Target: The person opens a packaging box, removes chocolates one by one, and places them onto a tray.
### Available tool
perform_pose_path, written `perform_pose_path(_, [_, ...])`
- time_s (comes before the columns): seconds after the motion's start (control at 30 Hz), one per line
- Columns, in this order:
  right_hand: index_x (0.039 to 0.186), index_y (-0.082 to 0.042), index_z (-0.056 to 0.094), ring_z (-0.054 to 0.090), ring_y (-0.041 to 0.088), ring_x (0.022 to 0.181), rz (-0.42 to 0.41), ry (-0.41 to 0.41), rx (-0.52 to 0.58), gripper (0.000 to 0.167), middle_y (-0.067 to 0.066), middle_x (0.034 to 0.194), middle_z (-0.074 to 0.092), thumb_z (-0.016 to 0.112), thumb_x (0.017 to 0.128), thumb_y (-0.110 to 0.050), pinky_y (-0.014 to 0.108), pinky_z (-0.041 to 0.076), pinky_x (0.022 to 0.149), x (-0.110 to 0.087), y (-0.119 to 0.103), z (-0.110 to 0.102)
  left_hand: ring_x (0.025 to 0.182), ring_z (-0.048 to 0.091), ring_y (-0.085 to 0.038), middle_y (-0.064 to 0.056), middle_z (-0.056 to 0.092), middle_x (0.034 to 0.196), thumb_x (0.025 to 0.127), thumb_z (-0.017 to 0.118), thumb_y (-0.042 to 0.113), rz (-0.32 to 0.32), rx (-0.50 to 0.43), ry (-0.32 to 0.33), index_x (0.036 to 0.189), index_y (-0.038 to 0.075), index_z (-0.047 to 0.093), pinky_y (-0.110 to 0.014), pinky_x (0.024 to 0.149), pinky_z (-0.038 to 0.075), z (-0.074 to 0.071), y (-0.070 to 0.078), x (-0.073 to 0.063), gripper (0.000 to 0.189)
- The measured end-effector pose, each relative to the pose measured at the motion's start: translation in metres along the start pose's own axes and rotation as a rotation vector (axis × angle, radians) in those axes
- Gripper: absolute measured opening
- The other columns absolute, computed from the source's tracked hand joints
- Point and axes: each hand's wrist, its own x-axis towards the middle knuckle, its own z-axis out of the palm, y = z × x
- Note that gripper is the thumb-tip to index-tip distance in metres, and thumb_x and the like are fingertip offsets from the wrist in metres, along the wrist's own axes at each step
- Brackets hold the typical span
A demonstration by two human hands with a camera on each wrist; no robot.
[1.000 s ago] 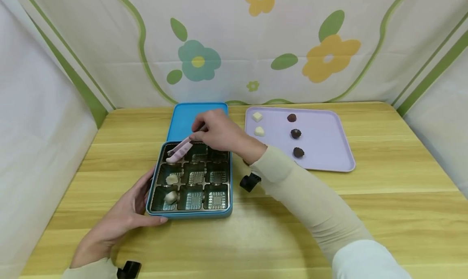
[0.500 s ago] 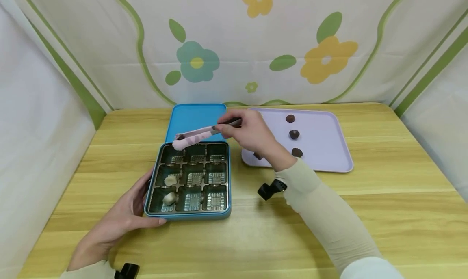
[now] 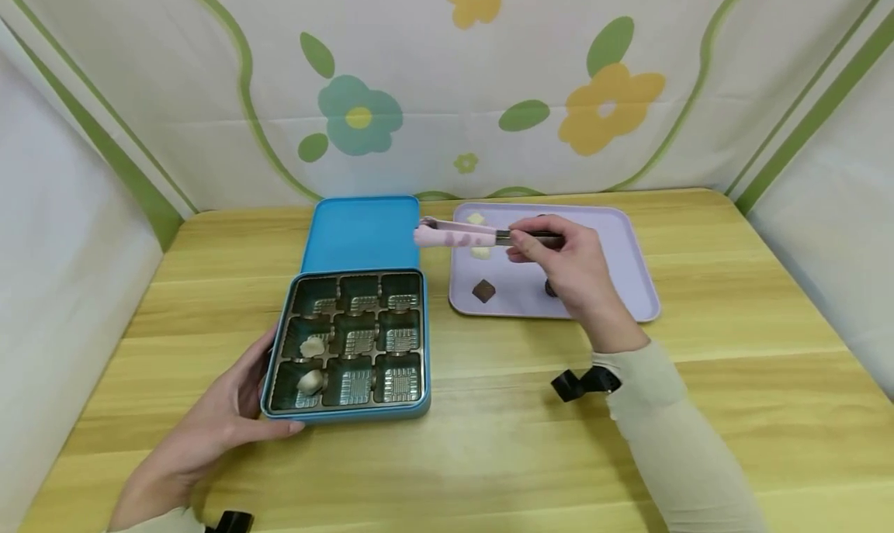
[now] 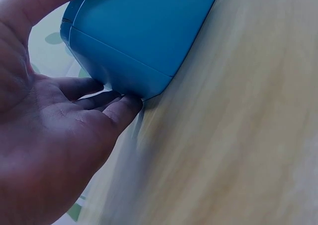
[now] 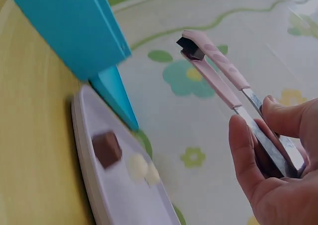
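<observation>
My left hand (image 3: 220, 417) grips the front left corner of a blue tin (image 3: 345, 419), with the thumb along its front and the fingers against its side. Inside the tin, a dark insert with several compartments holds two white chocolates (image 3: 312, 347), both in the left column. My right hand (image 3: 573, 268) pinches pink-tipped tongs (image 3: 461, 237) between thumb and fingers, over the lilac tray (image 3: 517, 304). In the right wrist view, a dark chocolate (image 5: 191, 48) sits clamped between the tong tips. My right hand hides part of the tray.
The blue lid (image 3: 359, 234) lies behind the tin. On the tray's left side are a brown diamond-shaped chocolate (image 3: 484, 291) and white chocolates (image 3: 479, 252). Another dark chocolate (image 3: 550, 288) is partly covered by my right hand. A flowered curtain (image 3: 447, 91) stands behind the table.
My right hand has lifted the tongs from the tin's back left compartment and moved right over the tray, with the dark chocolate in their tips. My left hand stays on the tin.
</observation>
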Motion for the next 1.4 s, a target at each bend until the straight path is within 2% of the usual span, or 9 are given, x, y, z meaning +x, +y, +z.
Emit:
perform_pose_path(0.1, [0.12,0.008,0.073,0.079,0.009,0.078,0.015,0.043,0.02,0.027,-0.002,0.1,0.078,0.077,0.1,-0.009,0.027,0.066,0.084,-0.001,0.005,-0.021,0.155,0.033,0.002,-0.018,0.01,0.181,0.077,0.09,-0.005,0.011,0.014,0.0,0.175,0.026,0.01,-0.006,0.109,0.039,0.001,-0.001,-0.002,0.131])
perform_pose_path(0.2, [0.114,0.002,0.077,0.079,0.009,0.077,0.026,0.097,0.074,0.02,0.0,0.101,0.076,0.08,0.098,-0.01,0.025,0.065,0.082,-0.003,0.008,-0.044,0.143,0.04,0.015,-0.02,0.011,0.18,0.078,0.089,-0.006,0.03,0.016,-0.008,0.175,0.026,0.01,-0.007,0.109,0.04,0.002,-0.001,-0.004,0.13])
perform_pose_path(0.33, [0.107,-0.005,0.081,0.08,0.011,0.075,0.032,0.188,0.156,0.011,0.001,0.1,0.075,0.08,0.096,-0.005,0.023,0.065,0.08,-0.008,0.017,-0.081,0.141,0.042,0.015,-0.022,0.013,0.18,0.079,0.089,-0.006,0.03,0.013,-0.011,0.175,0.026,0.009,-0.007,0.109,0.041,0.003,-0.001,-0.005,0.129])
perform_pose_path(0.5, [0.104,-0.007,0.082,0.08,0.01,0.074,0.087,0.319,0.182,0.01,-0.001,0.093,0.078,0.081,0.094,-0.005,0.022,0.064,0.077,-0.019,0.033,-0.13,0.143,0.04,0.013,-0.019,0.012,0.18,0.077,0.09,-0.005,-0.003,0.02,-0.001,0.175,0.028,0.009,-0.006,0.108,0.041,0.0,-0.002,-0.003,0.131])
perform_pose_path(0.67, [0.101,-0.005,0.081,0.079,0.011,0.074,0.133,0.428,0.238,0.008,0.002,0.089,0.08,0.082,0.093,-0.005,0.022,0.065,0.077,-0.022,0.045,-0.161,0.149,0.034,0.008,-0.018,0.008,0.182,0.077,0.09,-0.007,-0.007,0.014,0.0,0.175,0.028,0.009,-0.005,0.108,0.039,-0.003,-0.003,-0.002,0.132])
perform_pose_path(0.87, [0.102,-0.003,0.079,0.079,0.011,0.074,0.198,0.49,0.296,0.008,0.002,0.088,0.079,0.079,0.094,0.0,0.021,0.065,0.076,-0.021,0.054,-0.175,0.154,0.032,0.002,-0.018,0.006,0.182,0.077,0.088,-0.008,-0.002,0.016,-0.001,0.175,0.028,0.008,-0.005,0.109,0.039,-0.003,-0.007,-0.001,0.132])
perform_pose_path(1.03, [0.1,-0.006,0.079,0.078,0.01,0.074,0.237,0.548,0.259,0.007,-0.001,0.087,0.079,0.08,0.094,-0.004,0.02,0.064,0.076,-0.019,0.058,-0.18,0.165,0.02,-0.022,-0.017,0.005,0.182,0.079,0.088,-0.007,-0.012,0.018,-0.004,0.175,0.028,0.007,-0.004,0.109,0.038,-0.003,-0.009,0.001,0.131])
perform_pose_path(1.23, [0.098,-0.008,0.078,0.078,0.01,0.074,0.284,0.582,0.271,0.005,-0.002,0.089,0.079,0.081,0.094,-0.007,0.021,0.065,0.075,-0.015,0.064,-0.18,0.163,0.023,-0.019,-0.016,0.006,0.182,0.079,0.089,-0.004,-0.034,0.047,0.002,0.175,0.032,0.007,-0.004,0.108,0.038,-0.003,-0.006,0.001,0.131])
perform_pose_path(1.4, [0.1,-0.009,0.077,0.078,0.01,0.073,0.3,0.582,0.263,0.006,-0.003,0.09,0.079,0.081,0.095,-0.011,0.021,0.064,0.076,-0.013,0.069,-0.177,0.166,0.011,-0.036,-0.014,0.002,0.183,0.079,0.089,-0.003,-0.042,0.034,0.0,0.175,0.035,0.008,-0.004,0.108,0.037,-0.002,-0.005,0.0,0.131])
